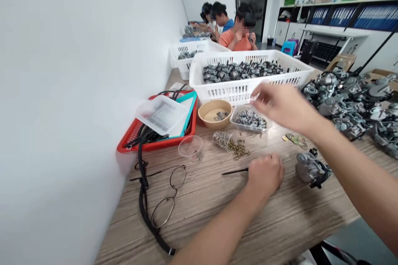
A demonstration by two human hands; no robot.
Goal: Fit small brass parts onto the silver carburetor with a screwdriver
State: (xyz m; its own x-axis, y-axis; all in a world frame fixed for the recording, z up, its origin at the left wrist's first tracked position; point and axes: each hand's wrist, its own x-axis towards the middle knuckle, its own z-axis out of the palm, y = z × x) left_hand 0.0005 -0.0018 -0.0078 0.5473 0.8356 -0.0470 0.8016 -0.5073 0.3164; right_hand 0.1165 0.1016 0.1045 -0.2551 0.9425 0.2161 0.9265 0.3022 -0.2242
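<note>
My left hand [265,174] rests on the table, its fingers closed round a screwdriver [235,171] whose dark shaft points left. My right hand [278,101] hovers above the right side of a clear plastic tray [252,129] of small metal parts [249,118]. Its fingers are curled together and slightly blurred; whatever they pinch, if anything, is too small to make out. Under my right forearm sits a single carburetor-like metal unit [311,168]. Brass-coloured screws [239,149] lie loose left of the tray's front, beside a small bag of silvery screws [221,139].
White baskets [248,87] stand behind, the larger full of metal units. More units are heaped right [345,103]. Around are a beige bowl [215,107], metal discs [295,139], a red basket [155,145], a round clear lid [185,147] and eyeglasses [163,212]. Several people sit beyond.
</note>
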